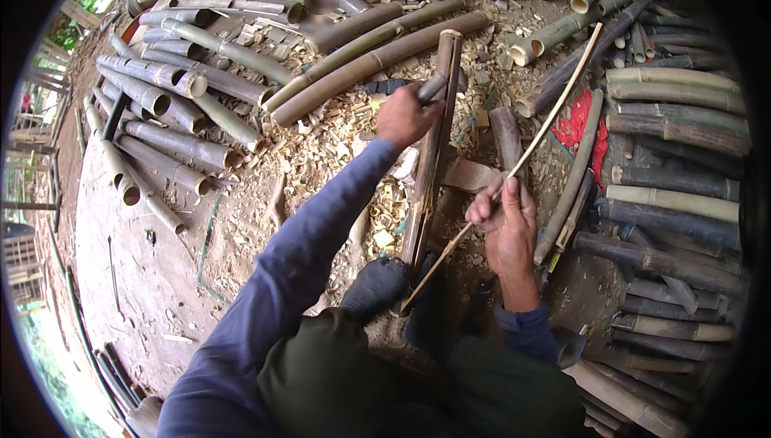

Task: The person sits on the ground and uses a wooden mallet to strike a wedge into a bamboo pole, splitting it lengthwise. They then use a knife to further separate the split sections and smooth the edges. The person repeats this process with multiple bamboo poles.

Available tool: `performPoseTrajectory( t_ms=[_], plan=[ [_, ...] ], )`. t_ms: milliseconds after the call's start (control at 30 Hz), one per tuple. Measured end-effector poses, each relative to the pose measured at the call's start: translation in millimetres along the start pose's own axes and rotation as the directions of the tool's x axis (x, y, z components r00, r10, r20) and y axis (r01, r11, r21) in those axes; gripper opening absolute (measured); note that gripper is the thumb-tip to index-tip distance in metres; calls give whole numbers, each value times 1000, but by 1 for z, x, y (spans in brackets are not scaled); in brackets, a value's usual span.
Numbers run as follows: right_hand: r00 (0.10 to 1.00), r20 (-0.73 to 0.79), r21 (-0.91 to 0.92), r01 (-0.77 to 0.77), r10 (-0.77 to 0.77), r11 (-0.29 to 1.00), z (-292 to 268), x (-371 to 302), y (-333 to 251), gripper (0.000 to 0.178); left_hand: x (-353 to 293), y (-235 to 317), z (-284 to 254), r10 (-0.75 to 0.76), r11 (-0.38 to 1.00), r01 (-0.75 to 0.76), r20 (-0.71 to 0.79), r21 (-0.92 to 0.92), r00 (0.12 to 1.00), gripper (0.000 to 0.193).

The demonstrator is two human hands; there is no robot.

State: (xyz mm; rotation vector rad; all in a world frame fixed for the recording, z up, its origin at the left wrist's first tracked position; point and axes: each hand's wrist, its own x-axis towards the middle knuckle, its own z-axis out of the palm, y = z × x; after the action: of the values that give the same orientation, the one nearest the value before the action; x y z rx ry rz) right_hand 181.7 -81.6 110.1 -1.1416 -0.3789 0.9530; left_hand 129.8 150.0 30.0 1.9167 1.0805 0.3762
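Note:
My right hand point(510, 233) has its fingers closed around a long, thin bamboo strip point(554, 109). The strip slants from the upper right down toward my feet. My left hand point(405, 117) is wrapped around a short grey cylindrical piece point(432, 89), whose other end is hidden by my grip. That hand rests at the side of a dark bamboo pole point(426, 189), which stretches away from me and shows a pale split edge. A dark-covered foot point(373, 287) is by the pole's near end. Beside the pole lies a flat wooden block point(470, 175).
Pale shavings point(321, 145) litter the ground. Cut bamboo poles point(185, 145) are heaped at the left, and others point(679, 189) are stacked along the right. Long brown poles point(381, 69) lie ahead. A red plastic scrap point(572, 125) sits near a leaning pole point(572, 181).

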Motion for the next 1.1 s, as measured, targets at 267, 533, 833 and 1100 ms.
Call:
performPoseTrajectory(
  t_ms=[267,533,833,1100],
  plan=[
    [982,-82,436,190,-171,880,-54,-41,-118,25,-94,-77,-46,-238,951,225,-39,-211,970,30],
    [553,-633,-192,566,-542,802,-206,-9,-211,35,-146,-165,-46,-371,878,373,-66,299,926,46],
    [934,-190,123,329,-303,936,-110,75,-91,54,-158,-179,-55,-470,869,455,39,194,882,50],
    [971,141,-843,220,-193,491,-56,63,38,24,-142,-122,-34,-371,907,386,114,-169,922,36]
  ],
)
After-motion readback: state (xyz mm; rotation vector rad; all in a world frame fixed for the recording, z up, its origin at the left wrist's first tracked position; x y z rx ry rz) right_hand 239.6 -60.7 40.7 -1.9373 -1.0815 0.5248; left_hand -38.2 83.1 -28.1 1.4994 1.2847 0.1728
